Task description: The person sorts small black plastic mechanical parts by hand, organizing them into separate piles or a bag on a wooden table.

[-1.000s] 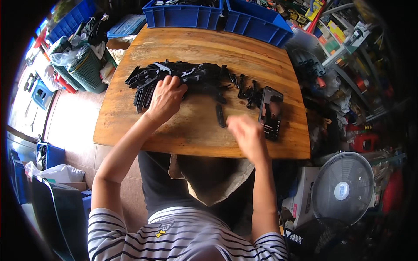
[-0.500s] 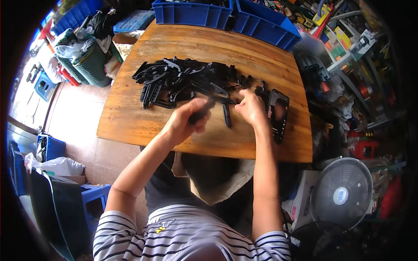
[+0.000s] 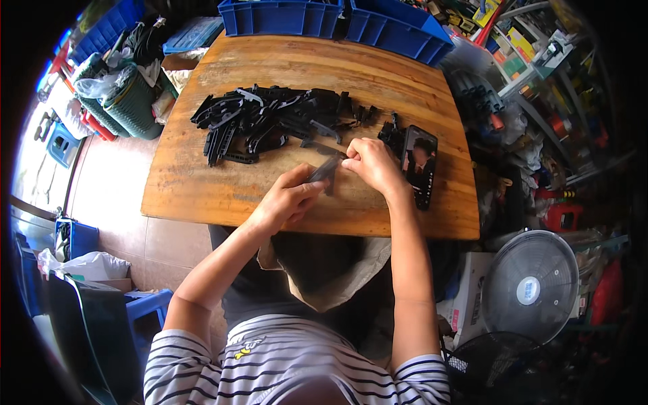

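Observation:
My left hand (image 3: 289, 201) is closed around a long, narrow black plastic part (image 3: 324, 171), blurred and slanting up to the right over the near half of the table. At the part's far end, my right hand (image 3: 372, 163) has its thumb and fingers pinched together. Whatever lies between those fingertips is too small to make out. Beyond both hands spreads a heap of black plastic parts (image 3: 270, 116), long and curved pieces tangled together. Smaller black pieces (image 3: 390, 133) lie right of the heap, beside a phone (image 3: 420, 165) lying face up with its screen lit.
The wooden table (image 3: 324, 61) has blue bins (image 3: 280, 19) along its far edge. Brown sacking (image 3: 324, 290) hangs below the near edge. To the right are a fan (image 3: 530, 290) and crowded shelving (image 3: 540, 61). A blue stool (image 3: 152, 304) and green baskets (image 3: 131, 104) stand left.
My right hand has moved from the small pieces to the far end of the part in my left hand. The two hands are now closer together. The whole view has shifted slightly.

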Demonstrator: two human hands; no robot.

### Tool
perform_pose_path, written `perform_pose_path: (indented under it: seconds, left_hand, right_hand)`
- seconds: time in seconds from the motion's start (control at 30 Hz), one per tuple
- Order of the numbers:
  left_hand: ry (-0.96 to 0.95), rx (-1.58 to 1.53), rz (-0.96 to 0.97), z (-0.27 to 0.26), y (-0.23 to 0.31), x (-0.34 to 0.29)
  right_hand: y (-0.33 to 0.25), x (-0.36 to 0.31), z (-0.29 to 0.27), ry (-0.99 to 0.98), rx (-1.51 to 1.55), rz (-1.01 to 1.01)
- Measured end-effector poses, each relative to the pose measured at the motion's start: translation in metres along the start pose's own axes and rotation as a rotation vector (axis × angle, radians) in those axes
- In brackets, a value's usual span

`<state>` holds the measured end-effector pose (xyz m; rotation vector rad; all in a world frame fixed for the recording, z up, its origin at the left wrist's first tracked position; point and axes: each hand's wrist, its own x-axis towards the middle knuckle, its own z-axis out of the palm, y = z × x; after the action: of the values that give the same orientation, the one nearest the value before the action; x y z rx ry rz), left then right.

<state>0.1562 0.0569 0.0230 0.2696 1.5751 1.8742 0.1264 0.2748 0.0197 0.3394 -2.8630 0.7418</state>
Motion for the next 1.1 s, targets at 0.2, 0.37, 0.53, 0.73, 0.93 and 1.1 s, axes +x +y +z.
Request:
perform_pose_path:
  seconds: [0.2, 0.37, 0.53, 0.73, 0.93, 1.1]
  left_hand:
    - [0.066, -0.002, 0.023, -0.008, 0.001, -0.005]
    - [-0.023, 0.145, 0.075, -0.001, -0.006, -0.004]
    - [-0.053, 0.417, 0.321, 0.013, -0.003, -0.010]
    - [-0.101, 0.527, 0.261, 0.021, 0.003, -0.016]
    - [0.050, 0.738, 0.527, 0.028, -0.004, -0.019]
    - [0.051, 0.713, 0.544, 0.026, -0.012, -0.019]
  right_hand:
    - [-0.014, -0.028, 0.008, 0.111, 0.295, 0.140]
    - [-0.053, -0.071, 0.004, 0.367, 0.976, 0.102]
    - [-0.061, -0.088, 0.002, 0.388, 1.057, 0.009]
    - [-0.064, -0.092, 0.001, 0.447, 1.104, -0.037]
    - [-0.066, -0.094, 0.008, 0.511, 1.033, -0.041]
    - [-0.080, -0.086, 0.006, 0.517, 0.944, 0.082]
